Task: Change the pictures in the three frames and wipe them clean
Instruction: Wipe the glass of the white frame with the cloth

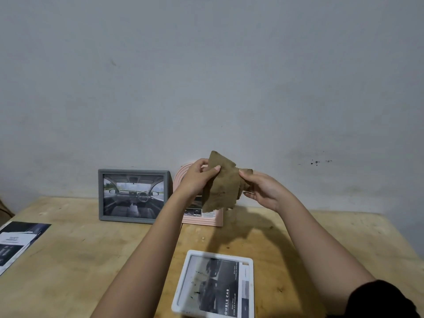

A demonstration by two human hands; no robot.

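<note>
cloth [221, 182]: brown, dark stains | far-left frame [135, 196]: grey, car-interior photo | far-centre frame [202, 220]: pink | near frame [214, 286]: white, dark car print, dark specks on its glass | table [68, 260]: light wood | wall [206, 76]: pale grey

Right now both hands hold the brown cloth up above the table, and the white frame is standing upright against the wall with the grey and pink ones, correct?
Not quite. In the head view the white frame lies flat on the wooden table, near the person. Only the grey frame and pink frame stand at the wall. The left hand and right hand do hold the brown cloth up.
</note>
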